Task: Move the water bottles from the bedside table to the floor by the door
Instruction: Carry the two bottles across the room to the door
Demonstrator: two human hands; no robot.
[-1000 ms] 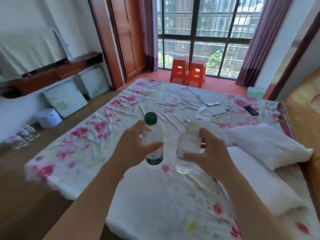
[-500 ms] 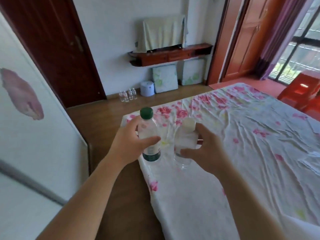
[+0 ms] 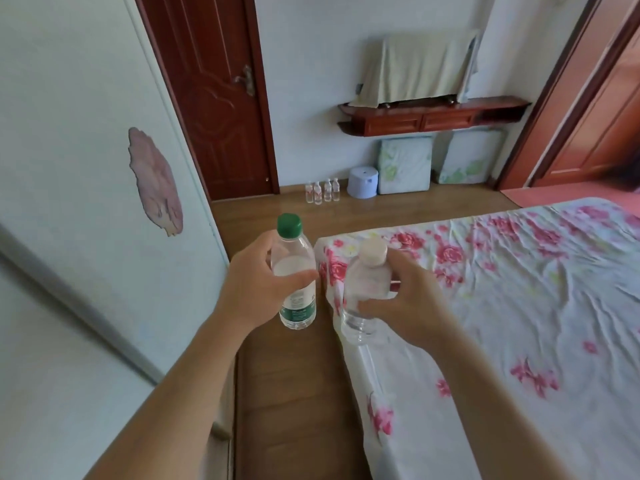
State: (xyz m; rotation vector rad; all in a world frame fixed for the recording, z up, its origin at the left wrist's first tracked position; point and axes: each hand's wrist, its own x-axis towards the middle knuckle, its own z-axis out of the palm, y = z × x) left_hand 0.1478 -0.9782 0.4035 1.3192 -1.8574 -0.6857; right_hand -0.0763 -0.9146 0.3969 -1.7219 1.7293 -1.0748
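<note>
Green-capped bottle [image 3: 297, 306], white-capped bottle [image 3: 367, 280]

Both arms outstretched — left hand [image 3: 256, 289] round green-capped bottle [image 3: 298, 306], right hand [image 3: 412, 306] round white-capped bottle [image 3: 369, 282]

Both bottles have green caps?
No: the left hand holds a green-capped bottle, the right hand a white-capped bottle.

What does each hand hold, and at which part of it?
The left hand grips the green-capped bottle around its middle. The right hand grips the white-capped bottle around its middle.
</note>
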